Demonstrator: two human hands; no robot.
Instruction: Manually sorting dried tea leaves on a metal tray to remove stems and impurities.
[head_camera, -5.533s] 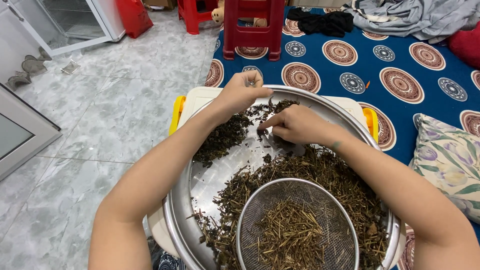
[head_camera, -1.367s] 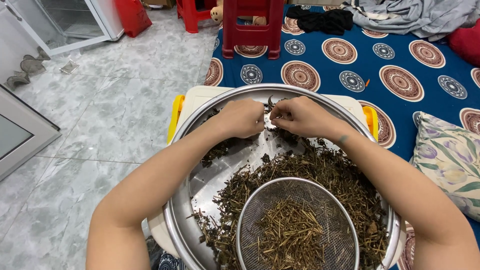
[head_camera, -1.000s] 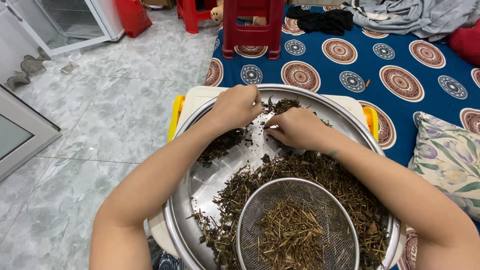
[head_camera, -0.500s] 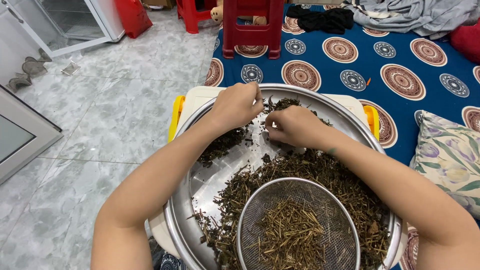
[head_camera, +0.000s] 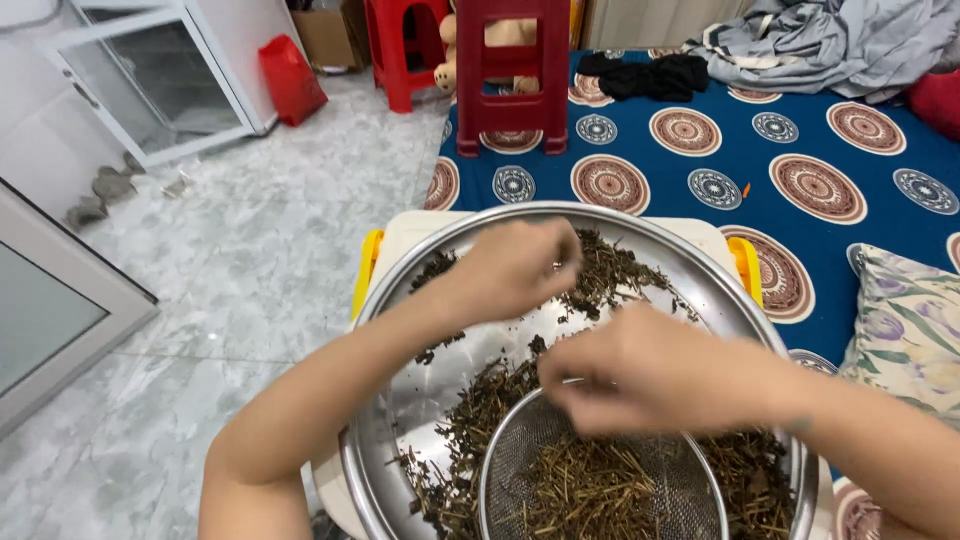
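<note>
Head view: we see a wide steel basin (head_camera: 420, 400) resting on a cream box with yellow handles (head_camera: 366, 272); dark dried herbs (head_camera: 610, 275) lie heaped toward its far side and scattered at its near left; our left hand (head_camera: 515, 268) curls over the far heap, fingers bunched, contents hidden; our right hand (head_camera: 635, 370), blurred, pinches shut above a round mesh sieve (head_camera: 520, 470) of pale stems (head_camera: 600, 490); whether it grips anything, we cannot tell; a patterned blue mat (head_camera: 800, 140) spreads to the right.
</note>
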